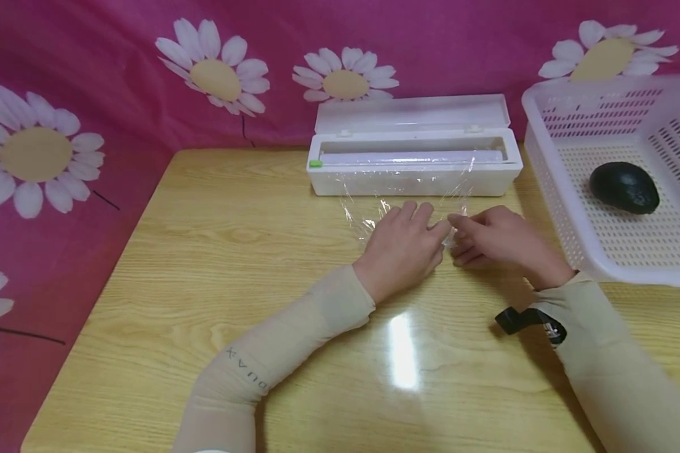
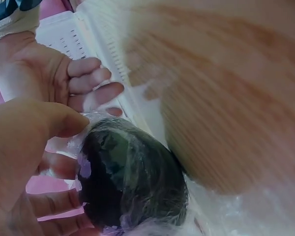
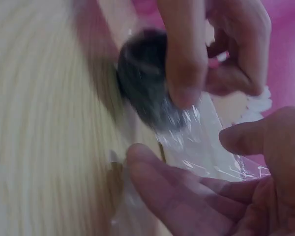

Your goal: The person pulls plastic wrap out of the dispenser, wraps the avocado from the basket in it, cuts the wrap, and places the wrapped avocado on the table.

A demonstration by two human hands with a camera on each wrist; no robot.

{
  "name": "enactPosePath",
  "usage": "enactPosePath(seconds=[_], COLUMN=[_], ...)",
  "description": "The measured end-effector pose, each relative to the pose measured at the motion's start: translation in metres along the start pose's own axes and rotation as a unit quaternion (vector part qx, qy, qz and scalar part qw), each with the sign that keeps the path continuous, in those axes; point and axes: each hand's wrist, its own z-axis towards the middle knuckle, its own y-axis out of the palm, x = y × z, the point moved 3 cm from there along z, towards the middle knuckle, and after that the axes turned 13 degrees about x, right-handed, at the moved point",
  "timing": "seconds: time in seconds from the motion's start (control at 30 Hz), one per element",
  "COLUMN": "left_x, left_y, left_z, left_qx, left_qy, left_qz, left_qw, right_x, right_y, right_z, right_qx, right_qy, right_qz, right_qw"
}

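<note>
My left hand (image 1: 402, 248) grips an avocado (image 2: 137, 172), dark and partly covered in clinging clear plastic film. In the left wrist view the thumb lies along its top and the fingers curl at its side; in the head view the hand hides it. My right hand (image 1: 498, 239) is beside it, close to the left thumb. In the right wrist view its thumb and fingers (image 3: 172, 196) are apart, with loose film (image 3: 201, 152) showing between them. The film stretches from the roll (image 1: 413, 156) in a white wrap dispenser (image 1: 413, 184) to the left hand.
The dispenser's lid (image 1: 413, 113) stands raised at the back of the wooden table (image 1: 192, 283), with a green slider (image 1: 315, 163) at its left end. On the right, a white plastic basket (image 1: 606, 267) holds another avocado (image 1: 623, 187). A pink flowered cloth (image 1: 283, 38) hangs behind.
</note>
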Motion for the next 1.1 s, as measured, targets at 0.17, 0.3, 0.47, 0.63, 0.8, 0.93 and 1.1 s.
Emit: enactPosePath(seconds=[0.17,0.3,0.47,0.63,0.8,0.93,1.1], left_x=[0.002,0.005,0.007,0.002,-0.005,-0.011,-0.019], left_y=[0.002,0.002,-0.002,-0.009,-0.013,-0.016,-0.016], left_z=[0.001,0.001,-0.002,-0.004,-0.002,-0.002,-0.005], left_qx=[-0.008,0.011,0.007,-0.014,-0.053,-0.079,-0.061], left_qy=[0.0,0.01,0.034,0.057,0.031,-0.029,-0.06], left_qz=[-0.009,0.009,0.037,0.027,-0.036,-0.103,-0.172], left_qw=[0.9999,0.9998,0.9987,0.9979,0.9975,0.9911,0.9814], right_x=[-0.003,-0.006,-0.012,-0.02,-0.03,-0.037,-0.044], right_y=[0.007,0.004,0.004,0.005,0.008,0.012,0.02], right_z=[0.002,0.001,-0.002,-0.005,-0.009,-0.015,-0.024], right_qx=[0.044,0.1,0.134,0.158,0.125,0.086,0.098], right_qy=[-0.027,-0.058,-0.088,-0.117,-0.128,-0.137,-0.183], right_qz=[-0.034,-0.113,-0.13,-0.155,-0.182,-0.207,-0.227], right_qw=[0.998,0.987,0.979,0.968,0.967,0.965,0.952])
